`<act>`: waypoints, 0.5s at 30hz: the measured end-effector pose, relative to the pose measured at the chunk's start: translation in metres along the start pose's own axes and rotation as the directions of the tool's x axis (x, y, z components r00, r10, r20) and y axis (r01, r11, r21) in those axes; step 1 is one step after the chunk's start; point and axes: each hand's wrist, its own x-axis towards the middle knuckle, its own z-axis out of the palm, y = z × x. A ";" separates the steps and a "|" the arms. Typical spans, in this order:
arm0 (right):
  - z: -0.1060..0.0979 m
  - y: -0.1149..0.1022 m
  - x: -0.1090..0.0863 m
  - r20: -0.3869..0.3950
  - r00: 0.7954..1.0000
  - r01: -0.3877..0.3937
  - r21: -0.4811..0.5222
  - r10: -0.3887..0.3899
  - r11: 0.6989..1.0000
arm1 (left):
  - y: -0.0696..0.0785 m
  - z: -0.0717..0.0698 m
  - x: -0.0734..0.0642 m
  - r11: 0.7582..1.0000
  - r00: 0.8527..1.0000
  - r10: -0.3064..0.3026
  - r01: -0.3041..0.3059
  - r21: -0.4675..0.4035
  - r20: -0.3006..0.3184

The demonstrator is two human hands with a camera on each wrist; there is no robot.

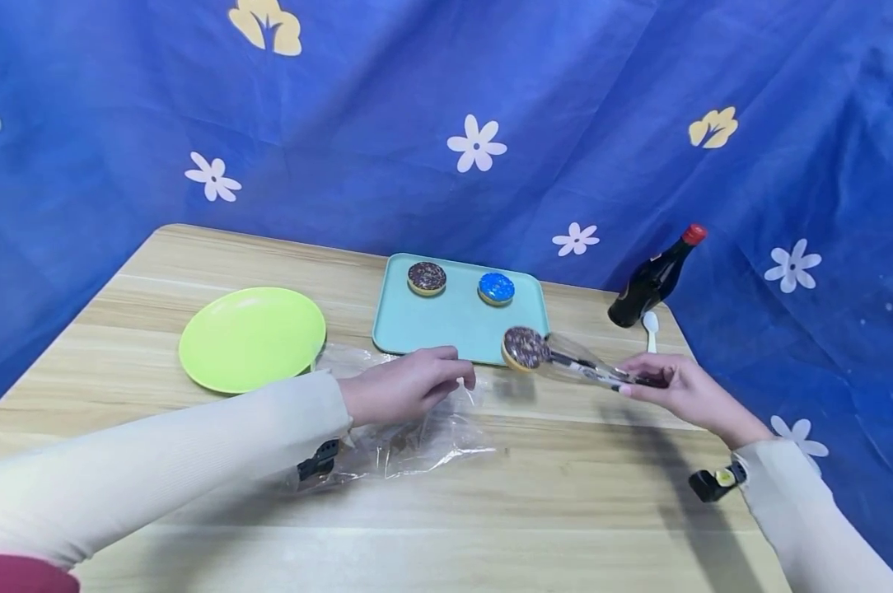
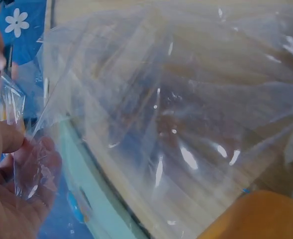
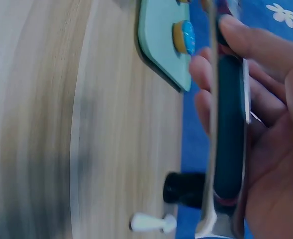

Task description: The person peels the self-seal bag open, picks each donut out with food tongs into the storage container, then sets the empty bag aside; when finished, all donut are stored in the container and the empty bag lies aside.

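Between finger and thumb, my left hand (image 1: pixel 409 387) pinches the edge of a clear plastic bag (image 2: pixel 176 99), which spreads crumpled over the table below the hand. My right hand (image 1: pixel 672 387) grips tongs (image 3: pixel 230 129) with dark handle and shiny edges. At the far end of the tongs is a chocolate-topped donut (image 1: pixel 524 347), held above the table just off the tray's front right corner, to the right of the left hand. A second chocolate donut (image 1: pixel 427 278) and a blue-topped donut (image 1: pixel 497 288) lie on the teal tray (image 1: pixel 446 325).
A lime-green plate (image 1: pixel 254 338) lies on the left of the wooden table (image 1: pixel 535 511). On the back right stand a dark bottle (image 1: pixel 648 284) with a red cap and a white spoon (image 1: pixel 650 323). A blue flowered cloth (image 1: pixel 380 123) hangs behind the table.
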 end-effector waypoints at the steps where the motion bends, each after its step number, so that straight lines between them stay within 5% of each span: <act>1: 0.002 -0.001 0.008 -0.016 1.000 -0.005 -0.005 0.005 1.000 | 0.000 0.000 0.000 1.000 1.000 0.005 -0.005 0.002 -0.001; 9: 0.039 -0.014 0.070 -0.077 0.991 0.108 -0.045 -0.112 0.993 | 0.002 0.002 0.001 1.000 1.000 0.006 -0.006 0.008 -0.001; 15: 0.068 -0.033 0.100 -0.056 0.991 0.114 -0.103 -0.120 0.988 | 0.001 0.002 0.001 1.000 1.000 0.004 -0.004 0.004 -0.004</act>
